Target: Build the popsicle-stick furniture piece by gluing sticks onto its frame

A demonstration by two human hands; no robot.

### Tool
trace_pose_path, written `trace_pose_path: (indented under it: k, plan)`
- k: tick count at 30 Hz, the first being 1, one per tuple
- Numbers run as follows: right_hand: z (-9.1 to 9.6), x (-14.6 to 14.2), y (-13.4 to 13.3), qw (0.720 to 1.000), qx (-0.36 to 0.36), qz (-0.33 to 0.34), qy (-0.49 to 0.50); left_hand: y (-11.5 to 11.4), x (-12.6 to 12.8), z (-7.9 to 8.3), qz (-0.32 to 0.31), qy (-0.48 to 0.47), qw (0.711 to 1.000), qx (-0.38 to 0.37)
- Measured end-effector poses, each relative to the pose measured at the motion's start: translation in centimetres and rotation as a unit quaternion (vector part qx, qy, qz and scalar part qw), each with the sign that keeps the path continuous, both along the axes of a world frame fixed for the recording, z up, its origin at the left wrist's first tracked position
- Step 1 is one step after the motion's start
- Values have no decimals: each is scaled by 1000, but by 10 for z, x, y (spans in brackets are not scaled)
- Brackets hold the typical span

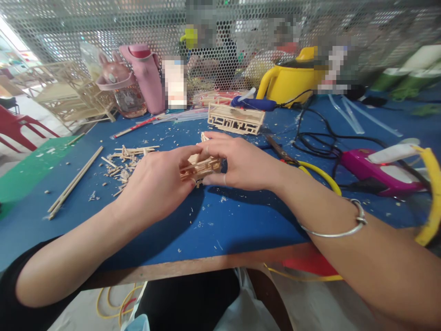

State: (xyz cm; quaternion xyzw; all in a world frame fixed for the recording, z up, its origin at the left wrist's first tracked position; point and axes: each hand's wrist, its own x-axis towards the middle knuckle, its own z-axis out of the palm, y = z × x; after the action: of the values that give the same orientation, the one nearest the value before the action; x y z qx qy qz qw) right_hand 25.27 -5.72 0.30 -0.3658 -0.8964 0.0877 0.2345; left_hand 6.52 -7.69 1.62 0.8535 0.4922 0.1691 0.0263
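Both hands meet over the middle of the blue table (213,220). Between them is a small model made of thin wooden sticks (200,168). My left hand (156,184) grips its left side with curled fingers. My right hand (241,161) pinches its top and right side; a ring sits on one finger and a silver bangle on the wrist. Much of the model is hidden by the fingers. A finished wooden lattice piece (236,118) lies further back on the table.
Wood scraps and short sticks (126,163) and long sticks (74,182) lie at the left. A magenta glue gun (375,170) with black cables, pliers with yellow handles (292,161), a yellow kettle (289,80), a pink bottle (146,76) and a mesh screen behind.
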Motion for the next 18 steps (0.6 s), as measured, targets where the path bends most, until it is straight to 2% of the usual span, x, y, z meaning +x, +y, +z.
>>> trace_pose_path:
  k: [7,18]
  plan:
    - [2,12,3,1000,1,8,-6,0,-2,-2,-3,0,1000,8]
    - [-4,9,4,1000,15,8,24,-1,1,-3,-3,4,1000,17]
